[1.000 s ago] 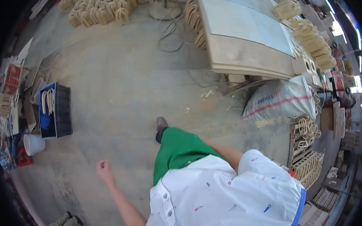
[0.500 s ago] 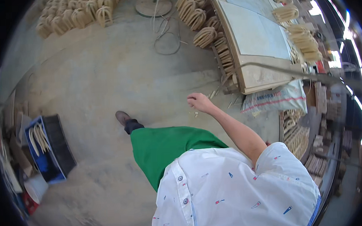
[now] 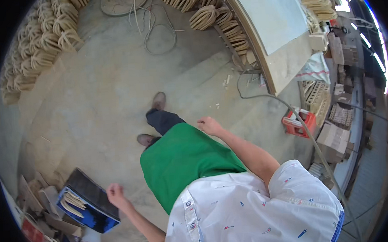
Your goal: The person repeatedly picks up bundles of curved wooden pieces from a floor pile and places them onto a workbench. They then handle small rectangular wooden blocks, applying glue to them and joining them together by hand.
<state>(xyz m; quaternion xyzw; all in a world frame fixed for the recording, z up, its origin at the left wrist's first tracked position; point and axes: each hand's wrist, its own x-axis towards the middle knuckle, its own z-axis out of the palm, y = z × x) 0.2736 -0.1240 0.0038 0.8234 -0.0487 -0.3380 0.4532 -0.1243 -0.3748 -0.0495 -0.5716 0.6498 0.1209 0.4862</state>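
Observation:
My left hand (image 3: 116, 194) hangs beside a dark box with a blue inside (image 3: 90, 188); its fingers look loosely curled, slightly blurred, and nothing shows in them. In that box lie several pale, curved wooden strips (image 3: 72, 203). My right hand (image 3: 209, 125) is held in front of me over the floor, to the right of my green apron (image 3: 178, 159). Its fingers are bent in toward the palm, with no object visible in it. Neither hand touches anything that I can see.
Bundles of bent wooden pieces (image 3: 45, 45) are stacked at the far left. A large worktable (image 3: 283, 66) stands at the right, with more bundles (image 3: 204, 17) beside it. A hose (image 3: 290, 107) runs past a red crate (image 3: 300, 123). A white bucket (image 3: 91, 241) sits lower left.
My view has turned, and the box at the left now sits lower and nearer. My left hand has come into view. Both shoes show now, where one did before; the red crate has appeared.

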